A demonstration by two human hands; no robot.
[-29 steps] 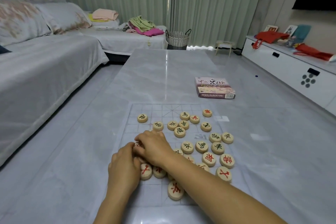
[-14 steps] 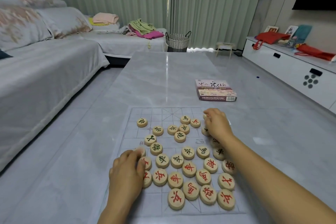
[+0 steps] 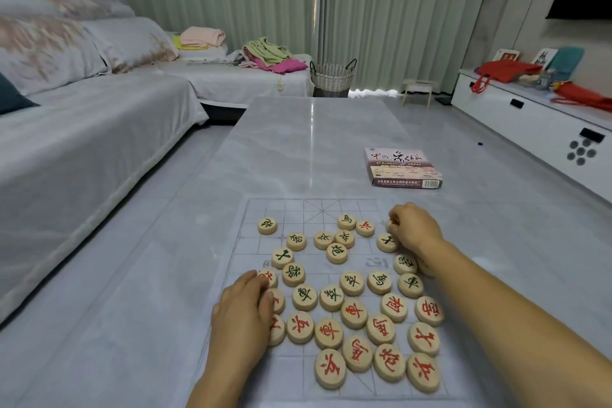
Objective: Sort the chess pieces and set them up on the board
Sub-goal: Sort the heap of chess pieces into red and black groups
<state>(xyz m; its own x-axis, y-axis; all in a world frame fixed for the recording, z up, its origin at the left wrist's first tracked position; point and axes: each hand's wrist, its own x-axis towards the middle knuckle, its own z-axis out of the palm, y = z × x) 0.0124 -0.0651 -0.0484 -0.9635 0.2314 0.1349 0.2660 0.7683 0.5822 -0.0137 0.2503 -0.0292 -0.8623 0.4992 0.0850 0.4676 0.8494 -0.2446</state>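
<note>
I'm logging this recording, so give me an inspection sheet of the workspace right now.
Surface: grey marble-look table, glossy.
Job's things: transparent board on the table; round wooden pieces lie jumbled on it, red-marked mostly near, dark-marked mostly far.
Clutter: chess box beyond the board.
Grippers: left hand rests on pieces at the board's left; right hand curled over a piece far right.
Cables: nothing seen.
Surroundings: sofa, basket, cabinet, curtains.

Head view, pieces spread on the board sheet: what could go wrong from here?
1. The right forearm lies low over packed pieces; pulling back may knock the red-marked piece at the sheet's right edge.
2. The board sheet looks thin on a glossy table; the left hand, pressing on pieces, could slide it.
3. Several pieces sit hidden under both hands, so sorting may miss them.
</note>
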